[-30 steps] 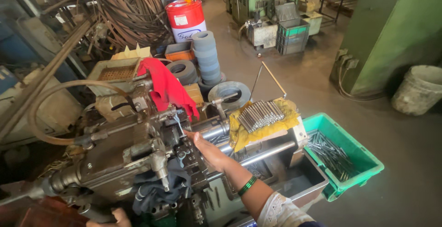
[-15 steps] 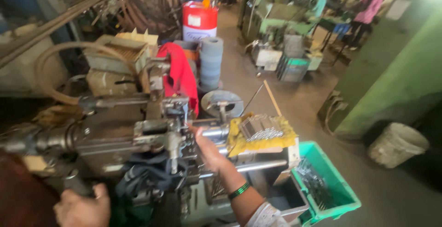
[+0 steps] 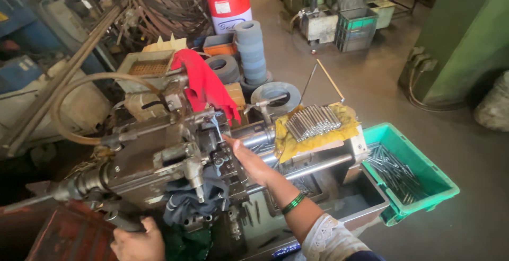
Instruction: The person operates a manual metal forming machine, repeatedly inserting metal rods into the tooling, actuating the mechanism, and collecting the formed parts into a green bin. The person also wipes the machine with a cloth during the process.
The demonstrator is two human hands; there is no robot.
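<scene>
The right hand [image 3: 252, 160] is reaching into the front of the grey machine [image 3: 159, 160], fingers stretched out and open toward the chuck; whether a part is pinched at the fingertips is hard to tell. The left hand [image 3: 137, 237] is clenching a dark lever [image 3: 123, 221] low at the near side. Feeding well here probably means keeping the right fingers straight and clear of the red rag [image 3: 204, 83] (it is hanging just above). Metal rods [image 3: 313, 120] are lying on a yellow cloth [image 3: 339, 131]; more are sitting in the green crate [image 3: 424, 157].
</scene>
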